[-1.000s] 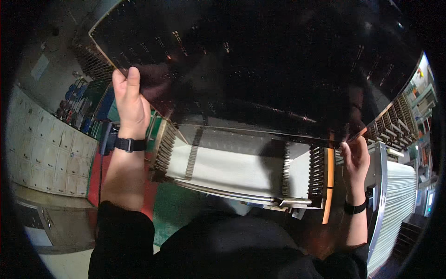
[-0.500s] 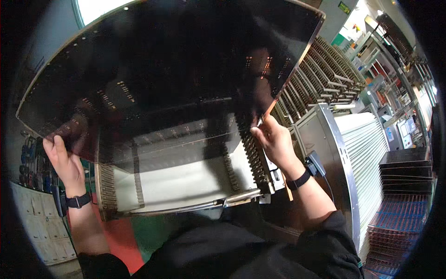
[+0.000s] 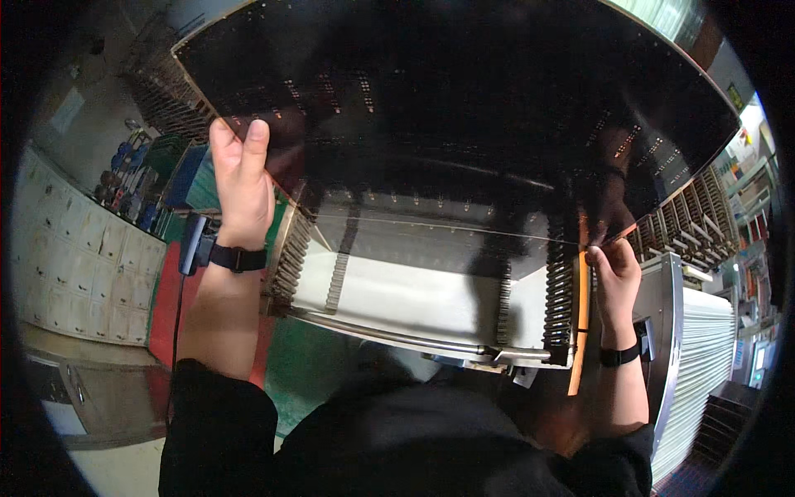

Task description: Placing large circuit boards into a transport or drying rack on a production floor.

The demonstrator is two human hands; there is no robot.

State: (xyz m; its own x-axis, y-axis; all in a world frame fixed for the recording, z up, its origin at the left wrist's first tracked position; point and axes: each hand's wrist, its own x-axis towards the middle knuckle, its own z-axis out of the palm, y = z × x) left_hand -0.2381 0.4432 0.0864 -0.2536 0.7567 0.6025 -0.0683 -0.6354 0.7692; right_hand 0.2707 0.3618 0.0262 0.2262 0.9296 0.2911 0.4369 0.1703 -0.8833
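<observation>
A large, glossy black circuit board panel (image 3: pixel 464 108) with rows of small copper-coloured spots fills the upper middle. It is tilted up and mirrors my hands and the rack. My left hand (image 3: pixel 247 182) grips its left edge, the thumb on the near face and the other fingers partly hidden. At its lower right corner my right hand (image 3: pixel 614 277) pinches the edge between thumb and fingers. Below the panel stands a slotted rack (image 3: pixel 556 319) with toothed sides, a white base and a metal bar across the front. Part of the rack is covered by the panel.
An orange strip (image 3: pixel 577 356) hangs along the rack's right side. Further right stands a metal-framed unit (image 3: pixel 700 364) with pale ribbed sheets, slotted racks (image 3: pixel 691 219) behind it. Lockers (image 3: pixel 74 257) line the left, beside a red and green floor (image 3: pixel 306 373).
The view has swung left, so the panel, rack and both hands sit further right in the picture. More lockers show at left. Both hands keep hold of the panel.
</observation>
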